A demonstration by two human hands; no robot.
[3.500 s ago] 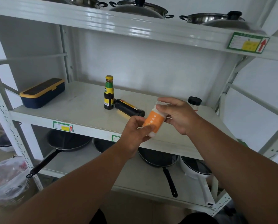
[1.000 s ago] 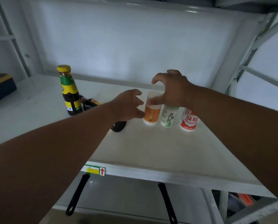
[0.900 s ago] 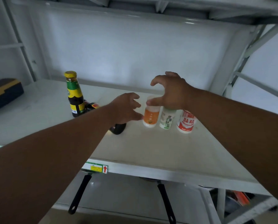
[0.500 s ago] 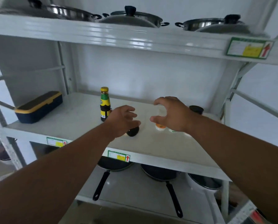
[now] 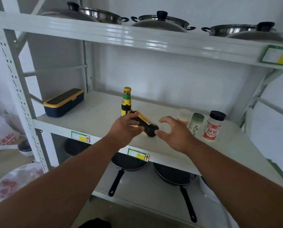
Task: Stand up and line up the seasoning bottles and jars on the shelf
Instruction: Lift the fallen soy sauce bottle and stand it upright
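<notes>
Head view: dark sauce bottle (image 5: pixel 144 125) lies on its side on the middle shelf (image 5: pixel 170 145), base toward the camera, neck toward the upright green-label bottle (image 5: pixel 126 102) just behind it. Left hand (image 5: pixel 123 129) is on the lying bottle's left side, fingers curled over its body; grip looks real, but the palm side is hidden. Right hand (image 5: pixel 172 134) sits just right of the bottle's base, fingers spread and loosely curved, holding nothing; whether the thumb touches the base is unclear. Three jars stand in a row to the right: orange-label jar (image 5: pixel 183 116), green-cap jar (image 5: pixel 195 123), red-label jar with black cap (image 5: pixel 213 125). The right hand covers the orange jar's lower part. The lying bottle's neck and cap are hidden behind the left hand. Motion blur softens all labels.
</notes>
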